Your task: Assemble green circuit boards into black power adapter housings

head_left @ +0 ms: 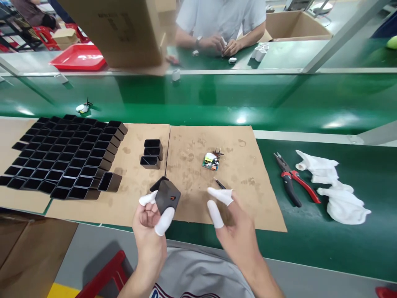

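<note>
A black plastic charger housing is pinched between the white-cotted thumb and finger of my left hand. A small slot with orange in it shows on its near face. Just behind it, another black housing is partly hidden. My right hand holds nothing, its thumb and index finger apart in white finger cots. Beyond those fingertips lie dark tweezers, partly covered by the hand. Farther back on the cardboard sits a small circuit board with a plug-pin piece beside it.
Many open black housings stand in rows at left, with several more near the middle. Red-handled pliers and white gloves lie at right. Across the green line, a person handles small white parts. A cardboard box stands at the back.
</note>
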The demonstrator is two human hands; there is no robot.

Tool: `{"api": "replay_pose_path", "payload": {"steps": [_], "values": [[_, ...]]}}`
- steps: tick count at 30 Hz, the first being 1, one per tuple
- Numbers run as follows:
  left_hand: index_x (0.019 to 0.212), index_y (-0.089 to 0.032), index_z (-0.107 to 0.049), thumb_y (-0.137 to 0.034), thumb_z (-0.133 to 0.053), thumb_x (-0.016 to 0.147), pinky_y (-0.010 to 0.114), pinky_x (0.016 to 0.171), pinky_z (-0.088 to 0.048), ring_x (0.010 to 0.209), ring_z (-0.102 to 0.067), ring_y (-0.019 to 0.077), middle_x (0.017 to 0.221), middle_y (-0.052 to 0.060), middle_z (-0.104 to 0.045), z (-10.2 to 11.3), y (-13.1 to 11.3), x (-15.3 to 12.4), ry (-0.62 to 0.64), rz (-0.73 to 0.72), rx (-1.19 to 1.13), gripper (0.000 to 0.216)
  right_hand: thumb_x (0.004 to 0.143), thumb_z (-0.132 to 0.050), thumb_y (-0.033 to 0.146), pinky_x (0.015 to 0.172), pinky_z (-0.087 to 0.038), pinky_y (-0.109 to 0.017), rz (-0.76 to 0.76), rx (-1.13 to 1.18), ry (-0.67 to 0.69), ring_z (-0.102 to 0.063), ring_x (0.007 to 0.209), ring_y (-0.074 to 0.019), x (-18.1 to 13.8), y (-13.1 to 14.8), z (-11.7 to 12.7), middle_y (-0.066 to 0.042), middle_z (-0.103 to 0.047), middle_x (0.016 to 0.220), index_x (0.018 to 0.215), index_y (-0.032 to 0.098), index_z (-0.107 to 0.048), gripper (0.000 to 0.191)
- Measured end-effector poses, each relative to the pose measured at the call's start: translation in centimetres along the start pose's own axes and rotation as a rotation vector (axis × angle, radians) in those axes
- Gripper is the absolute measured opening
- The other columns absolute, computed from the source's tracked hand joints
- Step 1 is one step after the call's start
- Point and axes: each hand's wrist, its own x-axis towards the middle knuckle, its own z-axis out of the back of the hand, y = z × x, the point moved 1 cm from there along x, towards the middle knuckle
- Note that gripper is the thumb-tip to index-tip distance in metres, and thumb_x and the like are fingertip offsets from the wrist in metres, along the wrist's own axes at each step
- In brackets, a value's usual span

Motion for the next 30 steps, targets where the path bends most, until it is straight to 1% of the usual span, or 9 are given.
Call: {"api": "replay_pose_path", "payload": {"steps": [4, 6, 9, 13, 17, 19, 23, 27, 30], "values": [[0.132, -0.027, -0.079, -0.014, -0.095, 0.092, 0.041, 0.104, -0.067, 0.119, -0.078, 0.0267, 0.127, 0.008, -0.075, 0.5, 1.3, 0.5, 0.065, -0.506, 0.417, 0.045, 0.11, -0.077, 0.031, 0.106, -0.07, -0.043, -0.022, 0.25, 0.104, -0.083, 0.121, -0.028, -0.8, 2.8, -1.7, -0.01, -0.084, 0.137, 0.154, 0.032, -0.074, 0.044], [0.134, -0.031, -0.081, -0.008, -0.088, 0.094, 0.043, 0.101, -0.068, 0.121, -0.078, 0.0285, 0.133, 0.01, -0.075, 0.8, 1.6, 0.6, 0.153, -0.579, 0.481, 0.047, 0.107, -0.081, 0.03, 0.107, -0.071, -0.044, 0.003, 0.27, 0.165, -0.083, 0.125, -0.0292, -0.7, 3.1, -3.0, -0.013, -0.082, 0.142, 0.158, 0.029, -0.07, 0.052], [0.141, -0.032, -0.076, -0.007, -0.08, 0.098, 0.042, 0.099, -0.07, 0.12, -0.08, 0.0284, 0.132, 0.01, -0.078, 1.0, 1.6, 0.4, 0.313, -0.612, 0.51, 0.05, 0.106, -0.081, 0.025, 0.105, -0.074, -0.042, 0.047, 0.247, 0.11, -0.085, 0.123, -0.0284, -0.7, 2.7, -4.3, -0.013, -0.083, 0.136, 0.156, 0.027, -0.07, 0.051], [0.131, -0.029, -0.067, -0.014, -0.079, 0.099, 0.04, 0.096, -0.071, 0.114, -0.081, 0.0254, 0.122, 0.007, -0.077, 0.7, 1.6, -0.4, 0.354, -0.568, 0.515, 0.037, 0.109, -0.076, 0.017, 0.101, -0.076, -0.039, 0.099, 0.193, 0.052, -0.087, 0.12, -0.0271, -1.1, 1.7, -4.8, -0.011, -0.085, 0.13, 0.16, 0.029, -0.068, 0.053], [0.147, -0.023, -0.057, -0.013, -0.082, 0.091, 0.044, 0.098, -0.07, 0.114, -0.081, 0.028, 0.132, 0.012, -0.073, 0.0, 1.7, -0.4, 0.298, -0.37, 0.588, 0.062, 0.11, -0.072, 0.009, 0.106, -0.075, -0.039, 0.189, 0.144, 0.027, -0.087, 0.126, -0.0269, -2.0, 1.3, -4.6, -0.013, -0.085, 0.137, 0.166, 0.032, -0.065, 0.06], [0.148, -0.024, -0.059, -0.01, -0.077, 0.087, 0.045, 0.097, -0.069, 0.116, -0.081, 0.0295, 0.131, 0.011, -0.075, -0.4, 1.7, -0.1, 0.327, -0.296, 0.613, 0.065, 0.11, -0.071, 0.007, 0.107, -0.074, -0.039, 0.219, 0.114, 0.029, -0.086, 0.127, -0.0272, -2.3, 1.3, -4.6, -0.014, -0.084, 0.14, 0.164, 0.032, -0.068, 0.06], [0.133, -0.027, -0.067, -0.003, -0.065, 0.081, 0.046, 0.097, -0.067, 0.115, -0.08, 0.0305, 0.123, 0.006, -0.079, -0.5, 1.5, 0.5, 0.379, -0.23, 0.617, 0.057, 0.112, -0.069, 0.009, 0.102, -0.076, -0.037, 0.226, 0.071, 0.058, -0.088, 0.121, -0.0268, -2.4, 1.4, -4.4, -0.014, -0.084, 0.135, 0.165, 0.032, -0.068, 0.057], [0.132, -0.026, -0.067, -0.002, -0.065, 0.078, 0.049, 0.101, -0.066, 0.117, -0.078, 0.032, 0.123, 0.007, -0.078, -0.4, 1.7, 0.8, 0.385, -0.195, 0.594, 0.059, 0.113, -0.069, 0.013, 0.094, -0.077, -0.038, 0.203, 0.041, 0.079, -0.089, 0.115, -0.0282, -2.1, 1.4, -4.2, -0.014, -0.084, 0.13, 0.174, 0.032, -0.057, 0.064], [0.134, -0.025, -0.067, -0.001, -0.065, 0.078, 0.048, 0.103, -0.065, 0.119, -0.078, 0.0316, 0.125, 0.008, -0.078, -0.4, 1.9, 0.8, 0.398, -0.178, 0.571, 0.061, 0.113, -0.069, 0.014, 0.093, -0.077, -0.04, 0.195, 0.022, 0.129, -0.089, 0.114, -0.0295, -1.8, 1.5, -4.2, -0.013, -0.084, 0.128, 0.169, 0.035, -0.063, 0.061]]}}
